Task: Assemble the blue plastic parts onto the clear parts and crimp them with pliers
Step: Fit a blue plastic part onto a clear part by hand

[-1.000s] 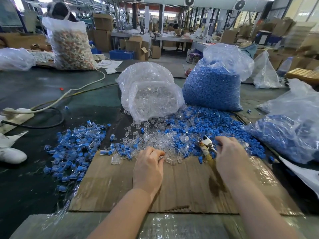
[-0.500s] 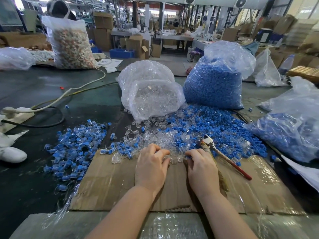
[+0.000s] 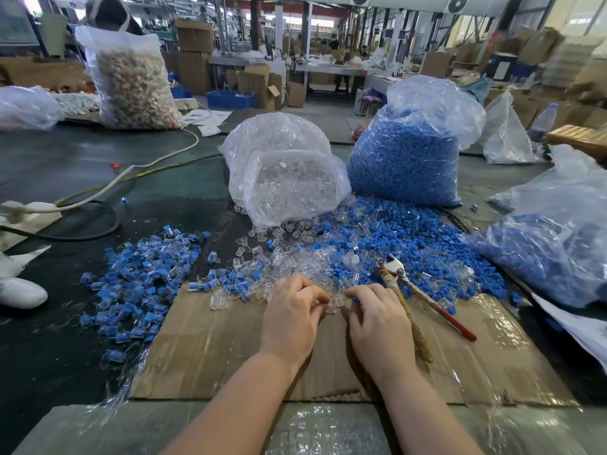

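Matt corrugated cardboard sheet (image 3: 210,349), glossy clear plastic bag (image 3: 282,172), metal-jawed pliers (image 3: 414,287)

- I'm looking into a factory assembly hall: long work tables (image 3: 331,72) run far back under wall fans (image 3: 457,2).
- Stacked cardboard boxes (image 3: 193,36) and a blue crate (image 3: 230,99) stand beyond the counter's far edge.
- On the dark counter (image 3: 49,339) sit bulk plastic sacks of blue parts (image 3: 404,159) and clear parts (image 3: 289,182), with loose heaps spilling onto a cardboard sheet (image 3: 210,356).
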